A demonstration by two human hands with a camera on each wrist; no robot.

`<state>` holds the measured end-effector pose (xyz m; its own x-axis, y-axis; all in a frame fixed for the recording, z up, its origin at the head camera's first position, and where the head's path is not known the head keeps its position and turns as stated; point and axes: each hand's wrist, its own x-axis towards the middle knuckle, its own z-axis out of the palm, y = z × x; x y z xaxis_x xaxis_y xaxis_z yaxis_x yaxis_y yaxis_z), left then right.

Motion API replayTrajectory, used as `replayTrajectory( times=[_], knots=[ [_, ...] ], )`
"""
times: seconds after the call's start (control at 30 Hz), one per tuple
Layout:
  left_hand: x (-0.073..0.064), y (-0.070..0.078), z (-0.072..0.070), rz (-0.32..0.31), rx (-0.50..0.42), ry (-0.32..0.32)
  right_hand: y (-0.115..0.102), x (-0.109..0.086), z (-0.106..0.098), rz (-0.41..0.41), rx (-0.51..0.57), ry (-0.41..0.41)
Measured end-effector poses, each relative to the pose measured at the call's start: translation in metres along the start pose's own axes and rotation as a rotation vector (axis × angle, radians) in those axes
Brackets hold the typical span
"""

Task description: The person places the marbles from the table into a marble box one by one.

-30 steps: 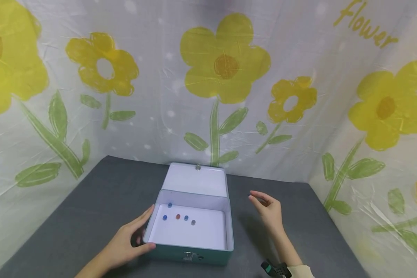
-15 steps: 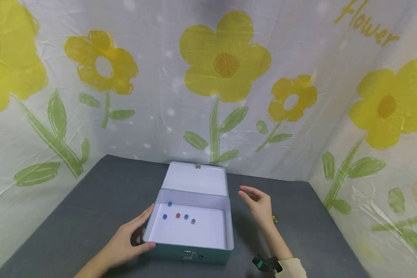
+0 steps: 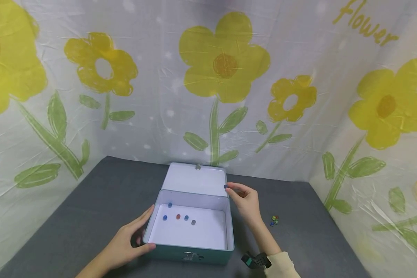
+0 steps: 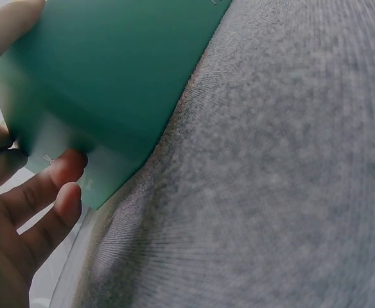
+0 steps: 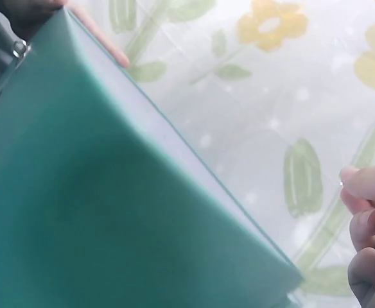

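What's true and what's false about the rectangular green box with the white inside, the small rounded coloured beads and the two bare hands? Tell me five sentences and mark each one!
1. The rectangular green box stands open. True.
2. The left hand holds the left side of the box. True.
3. The right hand is pinching a red bead. False: it is pinching a dark blue bead.
4. Five small coloured beads are inside the box. True.
5. All the beads outside the hands are in the box. False: a little multicoloured bead cluster lies on the dark grey tabletop, to the right of the box.
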<state>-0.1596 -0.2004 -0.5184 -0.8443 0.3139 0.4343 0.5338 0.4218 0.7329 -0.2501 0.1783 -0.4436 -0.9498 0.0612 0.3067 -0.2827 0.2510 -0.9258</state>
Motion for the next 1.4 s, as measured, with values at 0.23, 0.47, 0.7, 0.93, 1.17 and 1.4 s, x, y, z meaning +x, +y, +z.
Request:
replayTrajectory(
  times=[0.23,0.47,0.7,0.93,1.17,1.4],
  knots=[
    [-0.002,0.0,0.001,0.007,-0.005,-0.001,-0.005,0.001,0.017,-0.02,0.032,-0.036],
    [-0.001,0.0,0.001,0.011,-0.004,0.004,-0.013,0.003,0.033,-0.061,0.057,-0.081],
    [-0.001,-0.001,0.0,0.015,0.003,0.006,-0.017,0.002,0.045,-0.046,0.075,-0.117],
    [-0.002,-0.002,0.001,0.021,0.001,0.009,-0.019,-0.004,0.058,-0.06,0.052,-0.146],
    [-0.001,-0.003,0.001,0.01,0.002,0.003,-0.018,-0.007,0.068,-0.075,0.038,-0.222],
    [0.0,-0.003,0.0,0.015,0.003,0.004,-0.011,-0.008,0.073,-0.047,-0.024,-0.275]
  ],
)
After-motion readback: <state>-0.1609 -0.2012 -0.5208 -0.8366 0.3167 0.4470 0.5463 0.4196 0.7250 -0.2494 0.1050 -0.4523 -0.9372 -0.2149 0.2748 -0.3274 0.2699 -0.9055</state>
